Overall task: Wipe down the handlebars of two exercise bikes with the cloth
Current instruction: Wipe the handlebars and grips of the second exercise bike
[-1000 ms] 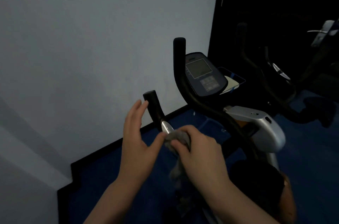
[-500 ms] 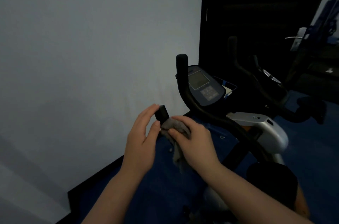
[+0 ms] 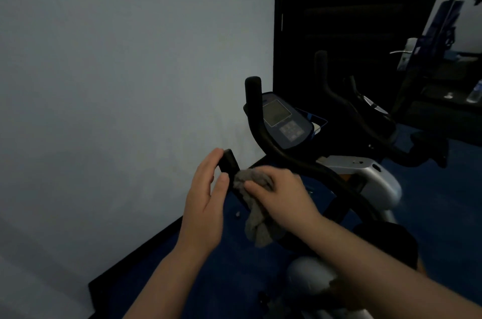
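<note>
Our right hand [image 3: 283, 197] pinches grey cloth [image 3: 254, 204] against near handlebar [image 3: 229, 162], left hand [image 3: 206, 204] at 9 o'clock, grip loosely around its end.

The cloth [image 3: 257, 204] and right hand [image 3: 283, 198] hide the handlebar [image 3: 229, 162] beneath them.

A crumpled grey cloth [image 3: 254, 184] is bunched against the near black padded handlebar grip [image 3: 229, 162] of the closest exercise bike, its loose end hanging down below in a twisted tail. That short grip tilts up and to the left, its blunt end uppermost. The bike's other black curved handlebar [image 3: 260, 120] rises taller just behind, beside the blue-grey console. Farther right stand the dark handlebars of a second bike [image 3: 331, 89] (hard to make out against the black wall).
</note>
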A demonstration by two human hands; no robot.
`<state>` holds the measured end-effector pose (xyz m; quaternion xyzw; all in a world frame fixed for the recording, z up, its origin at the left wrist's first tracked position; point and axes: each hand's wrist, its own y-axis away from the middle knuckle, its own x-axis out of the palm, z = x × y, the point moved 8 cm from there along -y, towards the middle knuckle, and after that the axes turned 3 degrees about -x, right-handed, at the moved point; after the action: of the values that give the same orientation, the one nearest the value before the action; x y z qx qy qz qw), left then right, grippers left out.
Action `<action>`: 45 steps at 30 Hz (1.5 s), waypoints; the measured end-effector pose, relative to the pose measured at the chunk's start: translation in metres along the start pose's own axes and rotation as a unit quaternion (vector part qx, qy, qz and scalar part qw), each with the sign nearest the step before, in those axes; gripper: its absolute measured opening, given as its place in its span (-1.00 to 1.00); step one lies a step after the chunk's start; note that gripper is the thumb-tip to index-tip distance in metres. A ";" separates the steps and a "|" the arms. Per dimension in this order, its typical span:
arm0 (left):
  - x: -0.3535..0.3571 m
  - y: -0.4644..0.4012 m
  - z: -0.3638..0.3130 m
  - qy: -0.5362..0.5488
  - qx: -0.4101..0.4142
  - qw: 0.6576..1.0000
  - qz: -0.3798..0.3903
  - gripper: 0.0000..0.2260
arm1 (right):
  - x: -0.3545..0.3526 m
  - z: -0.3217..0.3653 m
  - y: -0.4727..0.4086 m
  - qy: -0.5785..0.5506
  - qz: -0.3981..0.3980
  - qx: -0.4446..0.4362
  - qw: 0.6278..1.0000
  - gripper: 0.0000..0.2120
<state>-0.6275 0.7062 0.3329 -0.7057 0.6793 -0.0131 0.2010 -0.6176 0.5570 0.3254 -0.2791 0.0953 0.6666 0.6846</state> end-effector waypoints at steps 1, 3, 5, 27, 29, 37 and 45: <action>0.001 0.001 0.002 0.001 -0.002 1.000 0.001 -0.61 | 0.000 0.005 -0.006 0.008 0.007 0.001 1.000 -0.84; 0.001 0.001 0.003 0.006 -0.003 1.000 -0.001 -0.60 | 0.003 0.014 -0.013 -0.030 0.006 -0.002 1.000 -0.85; 0.003 0.004 0.001 0.008 -0.003 1.000 0.003 -0.60 | 0.008 0.014 -0.005 -0.075 0.019 -0.003 0.997 -0.79; 0.067 0.050 0.001 -0.173 0.098 0.978 -0.063 -0.67 | -0.072 -0.044 0.027 0.328 0.397 -0.166 0.841 -0.59; 0.068 0.051 0.001 -0.168 0.092 0.978 -0.079 -0.68 | -0.083 -0.047 0.021 0.346 0.394 -0.178 0.833 -0.60; 0.077 0.054 0.000 -0.204 0.087 0.968 -0.118 -0.70 | -0.068 -0.043 0.025 0.321 0.431 -0.252 0.805 -0.63; 0.079 0.060 0.000 -0.199 0.068 0.968 -0.134 -0.69 | -0.077 -0.041 0.029 0.375 0.375 -0.388 0.753 -0.71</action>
<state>-0.6789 0.6307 0.2943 -0.7636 0.5220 0.0543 0.3761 -0.6429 0.4684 0.3223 -0.6904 0.1749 0.6914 0.1217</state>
